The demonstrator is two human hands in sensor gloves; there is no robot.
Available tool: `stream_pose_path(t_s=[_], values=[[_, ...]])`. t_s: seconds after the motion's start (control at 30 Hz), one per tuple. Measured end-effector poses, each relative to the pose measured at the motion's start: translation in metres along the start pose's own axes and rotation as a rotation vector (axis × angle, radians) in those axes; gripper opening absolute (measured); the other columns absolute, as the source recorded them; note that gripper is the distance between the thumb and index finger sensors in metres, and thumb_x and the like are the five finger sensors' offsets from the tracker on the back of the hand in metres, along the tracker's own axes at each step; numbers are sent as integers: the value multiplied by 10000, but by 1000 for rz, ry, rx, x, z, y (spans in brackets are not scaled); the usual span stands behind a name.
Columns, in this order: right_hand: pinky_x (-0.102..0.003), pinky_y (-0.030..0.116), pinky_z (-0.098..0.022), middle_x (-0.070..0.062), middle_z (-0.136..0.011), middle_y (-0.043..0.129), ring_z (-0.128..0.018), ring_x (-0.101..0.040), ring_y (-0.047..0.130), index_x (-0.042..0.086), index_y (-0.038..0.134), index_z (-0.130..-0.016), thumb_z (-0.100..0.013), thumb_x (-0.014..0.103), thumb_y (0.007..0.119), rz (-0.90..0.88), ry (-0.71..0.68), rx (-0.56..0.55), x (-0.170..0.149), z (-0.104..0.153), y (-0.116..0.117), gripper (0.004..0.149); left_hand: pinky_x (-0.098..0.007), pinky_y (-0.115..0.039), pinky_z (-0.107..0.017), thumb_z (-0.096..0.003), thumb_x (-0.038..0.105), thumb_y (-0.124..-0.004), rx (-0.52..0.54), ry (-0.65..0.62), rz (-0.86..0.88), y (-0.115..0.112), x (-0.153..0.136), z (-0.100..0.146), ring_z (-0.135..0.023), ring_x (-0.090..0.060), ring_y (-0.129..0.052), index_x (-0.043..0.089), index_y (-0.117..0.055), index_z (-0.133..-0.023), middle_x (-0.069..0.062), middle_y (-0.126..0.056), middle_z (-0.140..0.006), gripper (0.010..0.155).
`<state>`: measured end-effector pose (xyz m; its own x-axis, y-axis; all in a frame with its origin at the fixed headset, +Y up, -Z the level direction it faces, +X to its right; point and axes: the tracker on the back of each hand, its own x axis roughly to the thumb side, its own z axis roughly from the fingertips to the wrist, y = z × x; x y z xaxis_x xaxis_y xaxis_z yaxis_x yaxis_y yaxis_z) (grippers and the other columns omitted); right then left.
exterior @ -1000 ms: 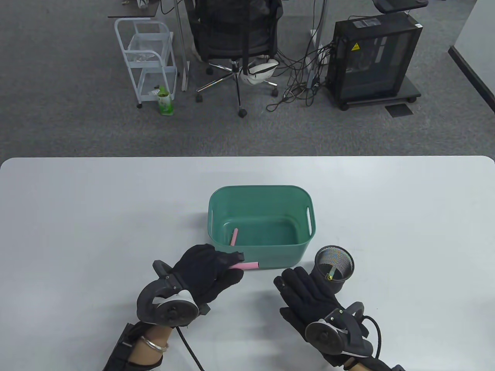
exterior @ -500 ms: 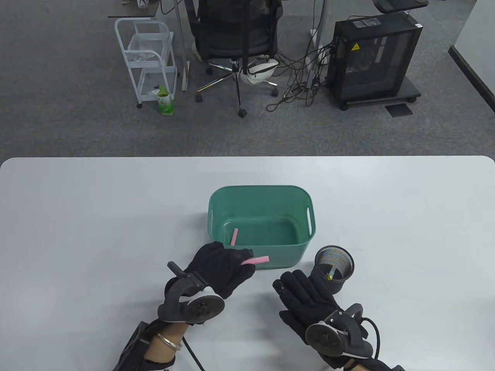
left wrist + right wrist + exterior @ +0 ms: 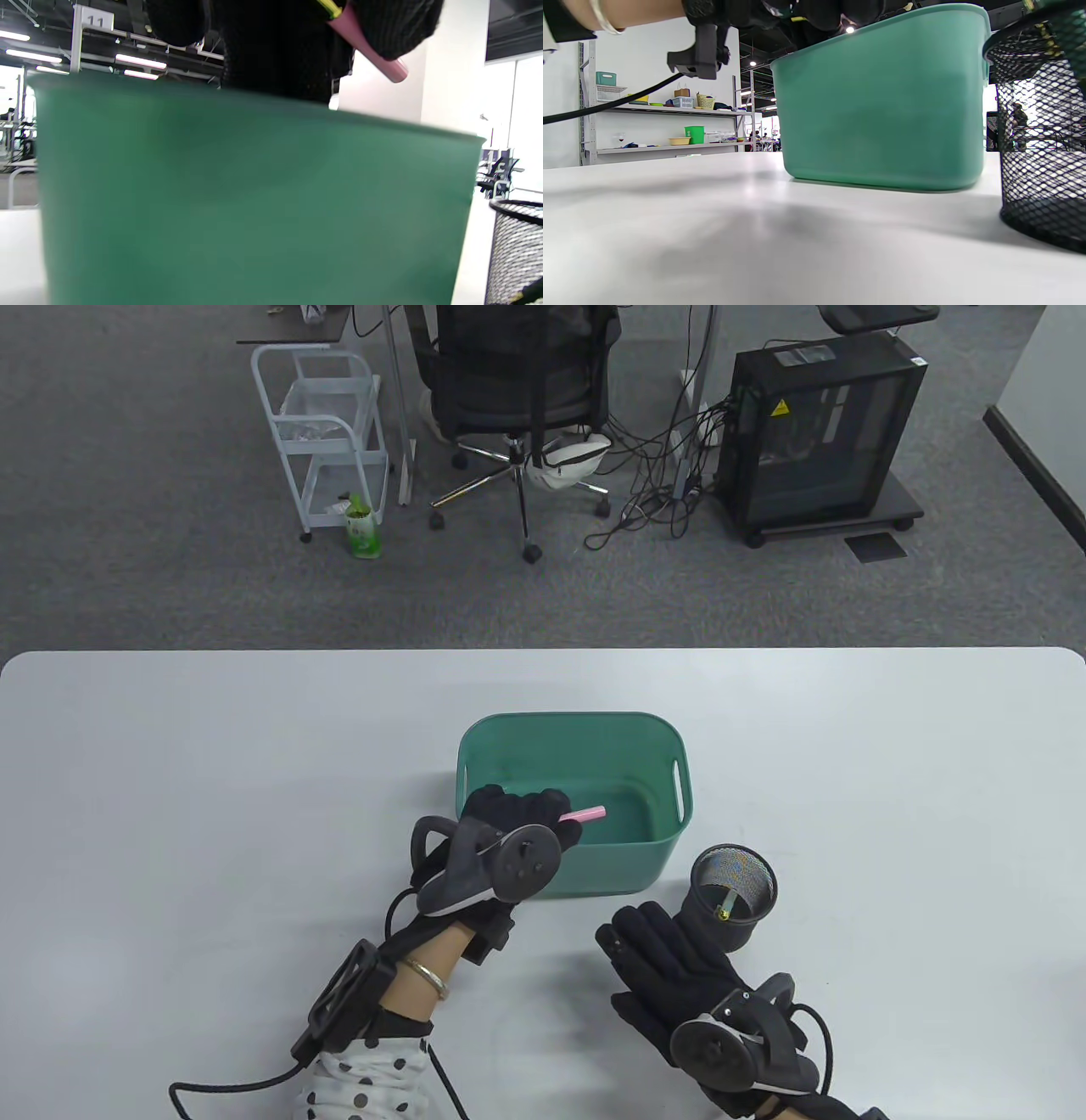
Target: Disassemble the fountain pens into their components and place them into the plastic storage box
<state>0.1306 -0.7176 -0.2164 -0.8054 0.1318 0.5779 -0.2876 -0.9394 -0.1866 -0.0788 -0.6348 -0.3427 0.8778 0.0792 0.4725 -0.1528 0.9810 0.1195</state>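
Observation:
My left hand (image 3: 543,813) reaches over the near left rim of the green plastic box (image 3: 670,848) and pinches a pink pen part (image 3: 584,815), which sticks out to the right above the box's inside. In the left wrist view the pink pen part (image 3: 368,46) juts from my fingers (image 3: 394,25) above the box wall (image 3: 254,199). The pink piece that lay inside the box is hidden behind my hand. My right hand (image 3: 670,959) lies flat on the table with straight fingers, holding nothing, beside the black mesh pen cup (image 3: 733,892).
The mesh cup (image 3: 1039,140) stands just right of the box (image 3: 882,101) and holds a dark pen with a yellow mark (image 3: 724,910). A cable (image 3: 229,1082) trails from my left wrist. Beyond the table's far edge are an office chair (image 3: 517,381) and a computer tower (image 3: 819,432).
My left hand has risen from the table in front of the box and moved forward over its near rim, carrying the pink pen part. The right hand has stayed put.

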Motion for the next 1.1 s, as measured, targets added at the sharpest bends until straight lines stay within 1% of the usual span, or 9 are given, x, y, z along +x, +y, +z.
stream_pose_path(t_s=[0.2,0.33,0.43,0.53,0.77,0.87,1.0,1.1], values=[[-459,366,-829,-39,-1208,473,-1111,-280,489,258,514,-1151,-558,512,540,-5,-6,-8,0,1,-1,646,-537,-655,-764,-651,490,-695,-65,28,30,-12,-4,-15,-749,-203,-1008,156,-827,-945,17,-1008,-833,465],[-460,367,-828,-41,-1207,475,-1110,-279,492,256,515,-1151,-558,512,540,-3,-9,-5,1,1,-1,646,-536,-659,-761,-652,489,-692,-69,34,32,-15,-5,-18,-752,-204,-1006,157,-824,-949,16,-1007,-837,464],[-458,369,-829,-39,-1207,474,-1111,-279,492,256,515,-1151,-558,512,540,-1,-10,0,1,1,-1,646,-537,-658,-761,-663,474,-680,-61,33,36,-17,-6,-17,-769,-211,-996,152,-805,-974,9,-1000,-856,465],[-459,368,-828,-42,-1208,473,-1110,-279,493,257,515,-1151,-557,514,541,-1,-10,0,1,1,-1,648,-554,-629,-776,-667,494,-653,-55,25,45,-18,-7,-15,-821,-240,-964,151,-776,-1017,-32,-966,-916,505],[-458,368,-828,-40,-1207,475,-1111,-280,492,256,515,-1151,-557,514,540,5,-10,12,2,1,-1,647,-594,-526,-830,-674,537,-572,-23,-19,48,-17,-9,-1,-1033,-335,-797,128,-675,-1145,-134,-787,-1146,633],[-458,367,-828,-39,-1207,474,-1110,-281,492,255,514,-1151,-558,514,540,7,-10,16,2,1,0,648,-592,-450,-858,-679,537,-554,-34,-62,57,-15,-6,8,-1123,-377,-674,111,-571,-1217,-174,-653,-1246,686],[-459,368,-828,-44,-1208,472,-1110,-282,491,255,514,-1152,-557,514,540,9,-9,21,2,1,0,649,-592,-360,-876,-686,523,-523,-22,-107,17,-10,0,21,-1193,-395,-519,105,-449,-1266,-185,-507,-1312,719],[-459,368,-828,-43,-1208,473,-1110,-281,491,254,513,-1151,-558,514,540,10,-7,24,2,1,0,649,-593,-315,-878,-688,518,-498,-23,-131,15,-8,3,31,-1213,-402,-433,102,-382,-1280,-178,-425,-1334,733]])
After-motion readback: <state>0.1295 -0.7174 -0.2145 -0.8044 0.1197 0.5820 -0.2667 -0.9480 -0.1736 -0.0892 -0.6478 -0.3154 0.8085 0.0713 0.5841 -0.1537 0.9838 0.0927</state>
